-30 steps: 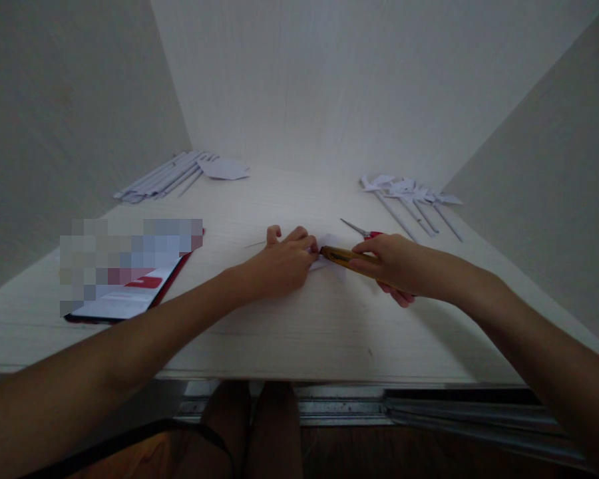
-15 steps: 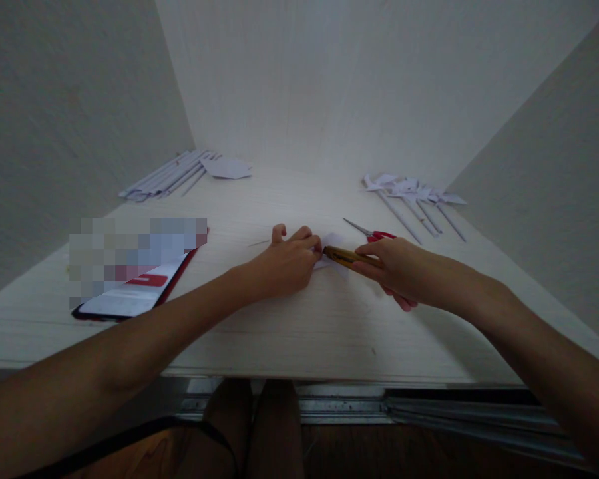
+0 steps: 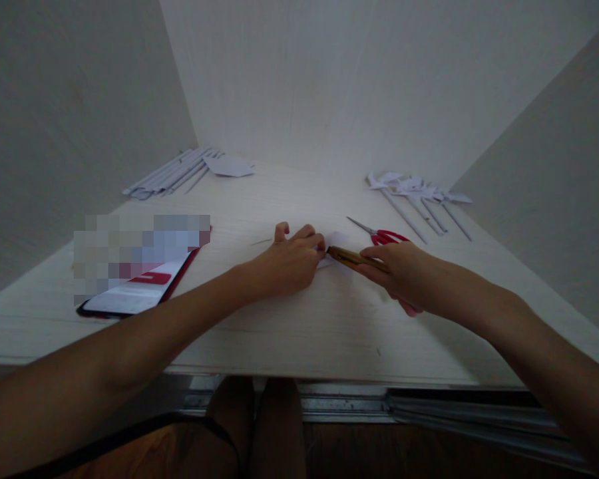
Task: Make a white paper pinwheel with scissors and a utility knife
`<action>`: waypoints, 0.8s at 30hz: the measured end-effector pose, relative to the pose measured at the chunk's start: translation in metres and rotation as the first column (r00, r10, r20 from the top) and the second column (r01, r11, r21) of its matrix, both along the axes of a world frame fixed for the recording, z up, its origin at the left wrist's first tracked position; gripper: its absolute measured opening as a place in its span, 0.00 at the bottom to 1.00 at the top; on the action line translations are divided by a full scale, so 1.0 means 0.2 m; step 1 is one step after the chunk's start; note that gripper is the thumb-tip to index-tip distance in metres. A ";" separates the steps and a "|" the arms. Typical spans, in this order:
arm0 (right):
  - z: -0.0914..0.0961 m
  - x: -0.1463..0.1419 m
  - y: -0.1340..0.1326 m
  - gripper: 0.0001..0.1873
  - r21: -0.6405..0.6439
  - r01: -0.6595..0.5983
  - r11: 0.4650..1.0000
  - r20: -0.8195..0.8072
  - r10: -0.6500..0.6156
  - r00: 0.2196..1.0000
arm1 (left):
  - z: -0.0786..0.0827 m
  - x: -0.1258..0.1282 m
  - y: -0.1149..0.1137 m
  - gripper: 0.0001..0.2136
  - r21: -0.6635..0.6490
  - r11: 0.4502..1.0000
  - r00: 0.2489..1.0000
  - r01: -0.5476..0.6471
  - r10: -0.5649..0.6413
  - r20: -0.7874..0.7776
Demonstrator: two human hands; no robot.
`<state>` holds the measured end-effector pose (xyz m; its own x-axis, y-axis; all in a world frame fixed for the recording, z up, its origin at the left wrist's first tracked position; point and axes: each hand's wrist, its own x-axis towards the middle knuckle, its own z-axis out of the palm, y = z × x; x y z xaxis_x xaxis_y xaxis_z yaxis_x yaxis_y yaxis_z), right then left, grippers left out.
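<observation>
While R hand (image 3: 410, 267), gripping slim yellow tool (image 3: 349, 257), is uncovering red-handled metal scissors (image 3: 374, 234), L hand (image 3: 294, 263) is holding white paper (image 3: 338, 238), work prob. cont'g.

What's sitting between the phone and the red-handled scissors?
In the head view: the left hand, a thin strip beside it, the white paper it touches, and the front end of a yellowish tool in the right hand.
</observation>
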<state>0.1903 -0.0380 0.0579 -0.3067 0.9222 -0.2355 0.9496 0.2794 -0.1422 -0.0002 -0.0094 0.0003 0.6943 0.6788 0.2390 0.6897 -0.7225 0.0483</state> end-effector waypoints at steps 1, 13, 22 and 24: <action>0.00 0.00 0.00 0.21 0.005 0.005 1.000 -0.007 -0.005 1.000 | 0.00 0.00 0.00 0.14 0.001 1.000 1.000 -0.001 0.001 -0.002; -0.02 0.01 0.01 0.20 -0.040 0.037 0.998 -0.019 -0.038 0.999 | 0.00 0.00 0.00 0.13 -0.018 1.000 1.000 0.000 0.000 0.007; -0.02 0.01 0.00 0.19 -0.002 0.007 1.000 -0.061 -0.007 0.998 | 0.00 0.00 0.01 0.13 -0.003 1.000 1.000 0.002 -0.002 -0.009; -0.02 0.01 -0.01 0.19 -0.016 0.018 1.000 -0.070 -0.019 0.997 | 0.00 0.00 0.01 0.14 -0.003 1.000 1.000 0.003 -0.003 -0.010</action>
<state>0.1916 -0.0403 0.0536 -0.3061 0.9243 -0.2278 0.9419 0.2594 -0.2131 0.0003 -0.0079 0.0005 0.6983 0.6778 0.2301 0.6883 -0.7241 0.0442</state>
